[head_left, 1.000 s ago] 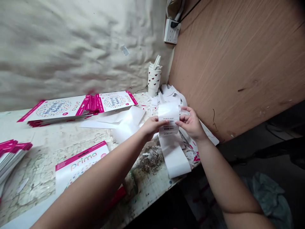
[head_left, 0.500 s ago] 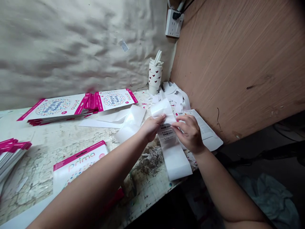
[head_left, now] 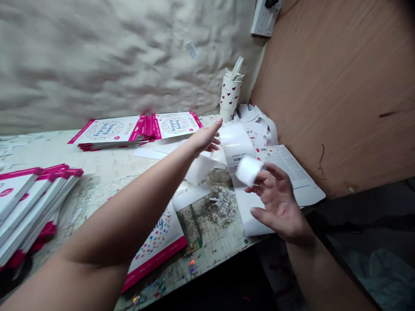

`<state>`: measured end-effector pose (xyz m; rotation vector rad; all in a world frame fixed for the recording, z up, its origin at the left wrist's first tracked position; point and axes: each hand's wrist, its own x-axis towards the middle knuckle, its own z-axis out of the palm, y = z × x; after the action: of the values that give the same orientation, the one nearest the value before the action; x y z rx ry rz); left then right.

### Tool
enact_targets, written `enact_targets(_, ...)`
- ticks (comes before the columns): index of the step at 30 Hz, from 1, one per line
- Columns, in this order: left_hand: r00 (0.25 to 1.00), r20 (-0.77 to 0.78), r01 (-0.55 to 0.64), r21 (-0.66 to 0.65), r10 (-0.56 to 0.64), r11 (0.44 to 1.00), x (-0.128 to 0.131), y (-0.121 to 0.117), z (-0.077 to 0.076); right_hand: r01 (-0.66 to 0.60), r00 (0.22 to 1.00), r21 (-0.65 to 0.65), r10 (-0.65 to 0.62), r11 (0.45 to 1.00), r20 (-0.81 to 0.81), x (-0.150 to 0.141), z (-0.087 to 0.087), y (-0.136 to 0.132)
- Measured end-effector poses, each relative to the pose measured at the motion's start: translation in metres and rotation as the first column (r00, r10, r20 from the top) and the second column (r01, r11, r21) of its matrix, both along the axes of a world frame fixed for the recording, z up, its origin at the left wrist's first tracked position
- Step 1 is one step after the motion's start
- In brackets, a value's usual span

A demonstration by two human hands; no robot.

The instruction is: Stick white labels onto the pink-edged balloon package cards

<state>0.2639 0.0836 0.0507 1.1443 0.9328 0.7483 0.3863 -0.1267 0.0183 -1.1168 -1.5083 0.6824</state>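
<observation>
My right hand (head_left: 280, 201) has its thumb held apart, and a white sticker label (head_left: 249, 170) is at its fingertips, blurred by motion. The label may be stuck to them rather than pinched. My left hand (head_left: 207, 138) is raised over the white label strip (head_left: 238, 138) with its fingers apart and nothing in them. A printed barcode shows on the strip, which runs down to the table's front edge. Partly behind my left forearm lies a pink-and-white "happy birthday" packet (head_left: 157, 246).
Similar packets are stacked at the back (head_left: 110, 129), with another pile at the left (head_left: 29, 203). A white tumbler with hearts (head_left: 231, 95) stands by the wall, near loose paper strips (head_left: 259, 123). A printed sheet (head_left: 292, 168) lies beside the wooden panel (head_left: 340, 95).
My hands have moved apart. The left let go of the strip and lifted; the right drew back toward me with a label at its fingertips. The view has shifted left.
</observation>
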Motion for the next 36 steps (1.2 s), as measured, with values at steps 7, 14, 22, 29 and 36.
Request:
enact_targets(7,0.148,-0.940,0.580,0.333,0.307,0.743,-0.222,-0.070,0.027,-0.274,0.799,-0.316,0.398,0.908,0.452,-0.076,-0.016,0.078)
enact_targets(14,0.154,-0.988,0.413,0.044,-0.022,0.910,-0.306,-0.130,-0.048,-0.221,0.534,-0.532,0.558,0.817,0.635,-0.104,-0.041,0.135)
enact_targets(22,0.290,-0.957,0.245,0.045,-0.029,0.969,-0.318,-0.142,-0.057,-0.188,0.581,-0.580,0.566,0.792,0.585,-0.103,-0.041,0.129)
enact_targets(29,0.491,-0.871,-0.014,0.030,0.033,0.999,-0.333,-0.158,-0.064,-0.090,0.758,-0.613,0.453,0.785,0.469,-0.089,-0.043,0.127)
enact_targets(36,0.911,-0.364,-0.317,-0.316,0.195,0.894,-0.311,-0.155,-0.054,0.059,0.833,-0.393,0.171,0.918,0.525,-0.112,-0.013,0.105)
